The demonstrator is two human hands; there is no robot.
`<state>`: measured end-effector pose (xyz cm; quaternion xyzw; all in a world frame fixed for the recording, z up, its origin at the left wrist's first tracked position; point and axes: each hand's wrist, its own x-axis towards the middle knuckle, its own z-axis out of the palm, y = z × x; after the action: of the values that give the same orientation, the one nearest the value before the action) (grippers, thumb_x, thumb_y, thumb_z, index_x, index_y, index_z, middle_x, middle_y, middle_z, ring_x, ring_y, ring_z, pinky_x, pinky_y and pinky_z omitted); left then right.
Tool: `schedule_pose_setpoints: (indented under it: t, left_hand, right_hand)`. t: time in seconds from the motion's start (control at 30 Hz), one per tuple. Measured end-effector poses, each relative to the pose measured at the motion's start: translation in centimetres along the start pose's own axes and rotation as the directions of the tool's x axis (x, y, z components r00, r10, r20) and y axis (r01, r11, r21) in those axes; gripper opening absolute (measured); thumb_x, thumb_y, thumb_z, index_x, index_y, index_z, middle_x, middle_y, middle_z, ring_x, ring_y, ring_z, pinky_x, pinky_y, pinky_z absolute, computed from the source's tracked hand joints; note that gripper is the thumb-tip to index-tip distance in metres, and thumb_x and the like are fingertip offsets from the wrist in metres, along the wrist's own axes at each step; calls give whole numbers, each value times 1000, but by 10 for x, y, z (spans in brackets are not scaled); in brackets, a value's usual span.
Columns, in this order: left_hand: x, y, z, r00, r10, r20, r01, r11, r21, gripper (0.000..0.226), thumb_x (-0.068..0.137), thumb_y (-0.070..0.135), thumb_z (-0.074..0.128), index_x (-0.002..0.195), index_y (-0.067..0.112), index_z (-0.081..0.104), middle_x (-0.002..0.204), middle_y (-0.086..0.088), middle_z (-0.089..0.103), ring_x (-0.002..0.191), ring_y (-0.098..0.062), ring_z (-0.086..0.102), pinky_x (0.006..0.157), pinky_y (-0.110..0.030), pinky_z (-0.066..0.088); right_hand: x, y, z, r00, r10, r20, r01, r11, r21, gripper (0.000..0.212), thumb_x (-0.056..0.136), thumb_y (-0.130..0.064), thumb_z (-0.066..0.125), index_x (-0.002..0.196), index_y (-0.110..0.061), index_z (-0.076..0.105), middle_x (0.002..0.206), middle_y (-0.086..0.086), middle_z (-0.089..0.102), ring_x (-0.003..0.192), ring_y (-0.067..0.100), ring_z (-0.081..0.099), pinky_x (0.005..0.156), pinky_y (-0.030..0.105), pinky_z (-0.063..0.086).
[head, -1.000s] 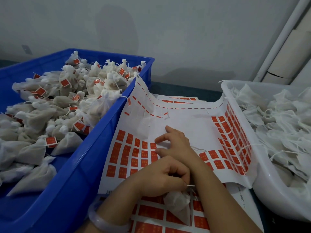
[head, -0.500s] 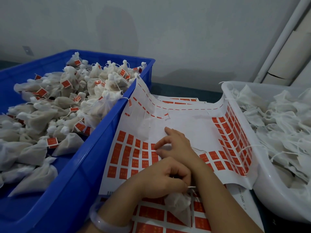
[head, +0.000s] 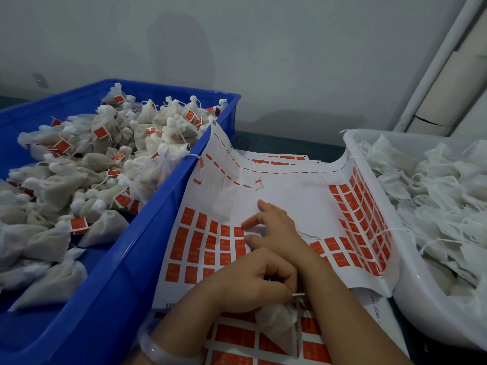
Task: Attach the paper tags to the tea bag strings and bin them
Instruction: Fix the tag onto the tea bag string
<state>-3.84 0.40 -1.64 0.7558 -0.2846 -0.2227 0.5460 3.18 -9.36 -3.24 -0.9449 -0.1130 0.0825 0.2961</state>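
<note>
Grip: left hand point(head: 253, 281) is curled tight round the neck of a tea bag point(head: 276, 321), over the near edge of the sheet point(head: 290, 201). The bag's body sags below the knuckles. A short end of string point(head: 299, 294) pokes out past the forefinger.
Reach: right hand point(head: 274, 227) lies just beyond, fingers straight and apart. Forefinger and thumb tips press on the sheet where a row of orange tags point(head: 210, 243) ends. Whether a tag's corner is lifted is too small to tell.
Wrist: pale bracelet point(head: 158, 349) on the left arm.
Sheet: its left edge climbs the wall of the blue bin point(head: 147, 233) and its right edge curls up the wall of the white bin point(head: 411, 285). Tags remain near its near left corner and along its right edge, and the middle is bare. A lower sheet point(head: 237, 335) shows under its near edge.
Bins: the blue bin holds tagged bags point(head: 105, 154); the white bin holds untagged bags point(head: 434, 193).
Risk: a peeled tag may fold on itself or cling to a fingertip before the string lies across it. The short string end may slip back into the fist. Peeling with one hand may drag the loose sheet.
Change: compared with a second ago, both hands keep their places and the bag stays gripped. Only the right forefinger has dipped slightly toward the tags.
</note>
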Motion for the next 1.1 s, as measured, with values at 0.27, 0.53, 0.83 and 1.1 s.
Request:
schedule_pose_setpoints:
  t: [0.27, 0.53, 0.83, 1.1]
  left_hand:
    - [0, 0, -1, 1000, -13, 10, 13, 1000, 10, 21, 79, 14, 50, 63, 26, 56, 65, 0, 51, 65, -15, 48, 67, -33, 41]
    - [-1, 2, -3, 1000, -13, 6, 13, 1000, 0, 22, 79, 13, 50, 62, 26, 56, 61, 3, 49, 59, -15, 45, 63, -32, 39]
    - [1, 0, -2, 1000, -12, 14, 12, 1000, 11, 18, 79, 13, 49, 64, 18, 56, 61, -4, 49, 60, -22, 44, 64, -33, 39]
    - [0, 1, -1, 1000, -7, 12, 7, 1000, 7, 18, 80, 14, 50, 65, 22, 57, 66, -2, 51, 65, -21, 47, 66, -35, 40]
  right_hand:
    - [-4, 4, 1, 998, -34, -47, 34, 999, 14, 38, 88, -40, 59, 124, -30, 55, 153, -8, 24, 140, 16, 19, 115, 40, 13]
    - [3, 1, 4, 979, -112, -169, 100, 992, -78, 22, 85, -41, 63, 102, -29, 71, 140, -10, 47, 129, 10, 38, 109, 38, 22]
    - [6, 5, 10, 969, -144, -199, 139, 990, -39, 19, 94, -32, 49, 101, -22, 62, 134, -8, 51, 121, 10, 43, 107, 30, 23]
    - [-6, 0, 2, 974, -163, -155, 188, 968, 164, 17, 85, -33, 64, 75, -35, 51, 130, -11, 53, 120, 9, 43, 109, 42, 30]
